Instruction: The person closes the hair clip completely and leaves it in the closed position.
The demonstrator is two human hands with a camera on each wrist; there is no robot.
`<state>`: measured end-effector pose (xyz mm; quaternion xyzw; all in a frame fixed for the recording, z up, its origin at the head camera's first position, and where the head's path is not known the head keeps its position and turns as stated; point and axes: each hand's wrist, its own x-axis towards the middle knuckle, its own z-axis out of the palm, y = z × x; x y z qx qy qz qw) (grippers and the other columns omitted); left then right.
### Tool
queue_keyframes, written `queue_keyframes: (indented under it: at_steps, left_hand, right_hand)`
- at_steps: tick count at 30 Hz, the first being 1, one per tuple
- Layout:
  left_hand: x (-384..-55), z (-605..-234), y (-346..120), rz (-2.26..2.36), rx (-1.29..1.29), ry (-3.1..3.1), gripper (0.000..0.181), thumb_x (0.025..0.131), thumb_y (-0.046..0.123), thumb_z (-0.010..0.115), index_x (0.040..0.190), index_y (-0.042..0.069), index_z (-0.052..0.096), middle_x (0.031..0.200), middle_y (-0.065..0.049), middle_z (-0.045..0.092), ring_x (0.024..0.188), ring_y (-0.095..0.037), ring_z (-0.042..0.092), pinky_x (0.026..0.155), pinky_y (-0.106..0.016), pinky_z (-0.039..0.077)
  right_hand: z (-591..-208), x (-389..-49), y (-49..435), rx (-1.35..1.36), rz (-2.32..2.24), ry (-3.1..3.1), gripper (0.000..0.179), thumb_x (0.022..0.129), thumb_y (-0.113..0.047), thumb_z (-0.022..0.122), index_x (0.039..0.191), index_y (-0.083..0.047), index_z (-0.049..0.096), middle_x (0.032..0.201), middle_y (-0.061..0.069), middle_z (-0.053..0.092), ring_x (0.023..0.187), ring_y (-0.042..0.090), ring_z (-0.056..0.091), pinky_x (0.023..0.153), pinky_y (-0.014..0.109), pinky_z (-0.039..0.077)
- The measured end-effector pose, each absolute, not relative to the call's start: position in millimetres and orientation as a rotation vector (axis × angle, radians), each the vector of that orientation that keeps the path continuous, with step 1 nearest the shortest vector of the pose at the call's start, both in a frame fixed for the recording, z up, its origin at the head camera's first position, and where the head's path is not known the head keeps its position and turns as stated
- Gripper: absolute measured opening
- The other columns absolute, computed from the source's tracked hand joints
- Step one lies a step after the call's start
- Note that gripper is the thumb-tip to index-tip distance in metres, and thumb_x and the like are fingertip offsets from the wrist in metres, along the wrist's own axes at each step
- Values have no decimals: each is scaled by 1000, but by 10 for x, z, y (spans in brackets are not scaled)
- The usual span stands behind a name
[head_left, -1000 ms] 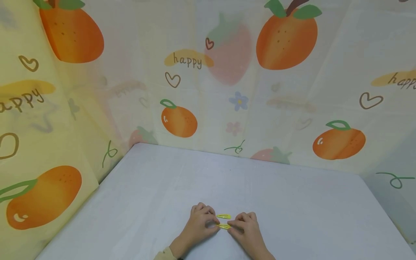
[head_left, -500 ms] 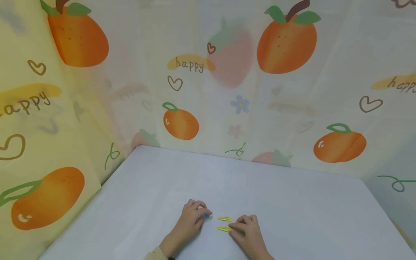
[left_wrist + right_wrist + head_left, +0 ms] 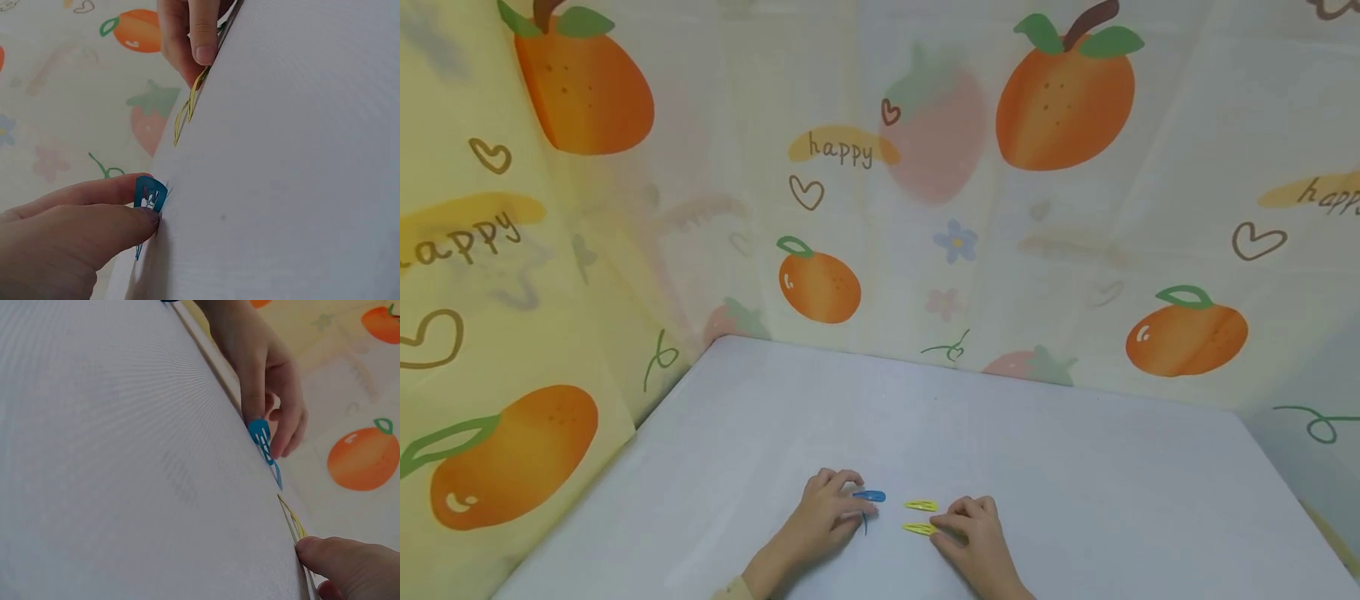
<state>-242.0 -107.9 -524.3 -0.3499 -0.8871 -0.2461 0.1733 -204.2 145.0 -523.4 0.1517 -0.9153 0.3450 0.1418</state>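
Observation:
In the left wrist view my left hand (image 3: 81, 219) pinches a blue hair clip (image 3: 147, 185) between thumb and forefinger. The head view shows this clip as a thin dark edge. A second blue hair clip (image 3: 871, 496) lies on the table by the fingertips of that hand. To its right, two yellow hair clips lie one behind the other, the far one (image 3: 921, 505) apart from both hands. My right hand (image 3: 976, 533) pinches the right end of the near yellow clip (image 3: 916, 528); its fingertips hide that end.
A white tabletop (image 3: 1075, 475) spreads around the hands. Behind it hangs a pale curtain (image 3: 895, 267) printed with oranges and strawberries, which also runs along the left side.
My left hand has left the near yellow clip and moved left. One blue clip now lies on the table and another is in its fingers. My right hand stays at the yellow clip.

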Motion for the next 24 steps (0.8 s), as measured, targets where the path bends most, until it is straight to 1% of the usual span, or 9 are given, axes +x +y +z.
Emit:
queue_keyframes:
  at_steps: [8, 12, 18, 24]
  left_hand:
    - [-2425, -5293, -1077, -787, -957, -2478, 9, 73, 25, 71, 81, 28, 70, 102, 5, 55, 88, -11, 38, 76, -35, 30]
    - [-2440, -5298, -1078, -810, -956, -2421, 7, 71, 25, 73, 76, 27, 70, 98, 6, 55, 86, -11, 38, 76, -35, 30]
    - [-2447, -5313, -1076, -810, -970, -2344, 8, 69, 21, 75, 74, 24, 70, 95, 8, 56, 85, -12, 39, 76, -36, 30]
    - [-2451, -5319, -1060, -823, -992, -2314, 4, 73, 23, 72, 71, 21, 69, 94, 7, 56, 85, -14, 40, 77, -38, 30]
  right_hand:
    - [-5247, -2045, 1447, 422, 987, -2636, 15, 68, -16, 76, 83, -16, 72, 81, -16, 46, 79, 10, 31, 65, 26, 35]
    - [-5256, -2045, 1448, 438, 980, -2602, 15, 67, -16, 77, 81, -16, 72, 80, -17, 45, 78, 9, 31, 65, 26, 34]
    - [-5265, -2046, 1450, 454, 981, -2576, 15, 66, -16, 78, 80, -16, 72, 80, -17, 46, 77, 8, 31, 64, 25, 34]
    - [-5268, -2047, 1453, 448, 978, -2572, 19, 65, -16, 78, 83, -16, 72, 81, -17, 47, 78, 9, 31, 65, 26, 34]
